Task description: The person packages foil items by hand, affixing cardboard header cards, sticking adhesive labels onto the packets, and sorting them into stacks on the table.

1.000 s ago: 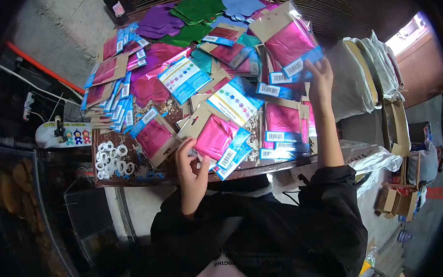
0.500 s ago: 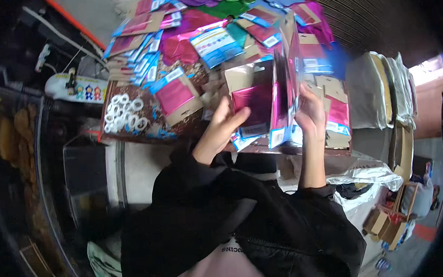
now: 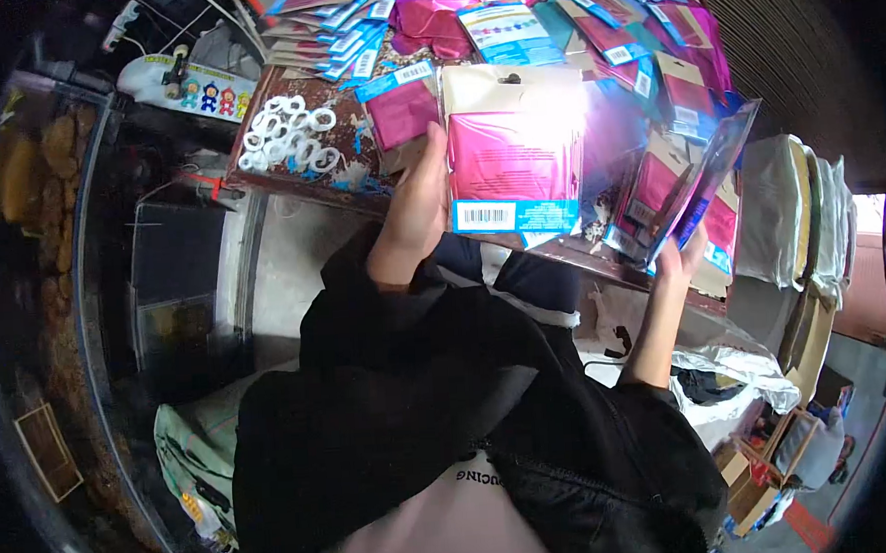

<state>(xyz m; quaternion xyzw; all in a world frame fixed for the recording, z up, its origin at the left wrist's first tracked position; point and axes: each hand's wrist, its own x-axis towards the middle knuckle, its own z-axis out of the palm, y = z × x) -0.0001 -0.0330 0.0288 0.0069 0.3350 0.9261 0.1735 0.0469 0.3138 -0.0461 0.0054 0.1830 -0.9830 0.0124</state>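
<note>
Black sleeves [image 3: 349, 301] extend toward the table [image 3: 298, 187]. Left hand [image 3: 422, 202], over its near edge, grips a pink packet [image 3: 512, 158] by one side. Right hand [image 3: 681, 259], near the table's right end, clasps a second packet [image 3: 710, 177], tilted nearly edge-on. Stacked packets [image 3: 340, 32] lie at its far left.

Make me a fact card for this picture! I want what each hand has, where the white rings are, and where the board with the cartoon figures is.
Left hand: holds an upright pink packet by its edge, barcode showing
Right hand: holds a tilted packet, seen nearly edge-on
White rings: clustered on the worn table, near its left corner
Cartoon board: beyond the table's left side
</note>
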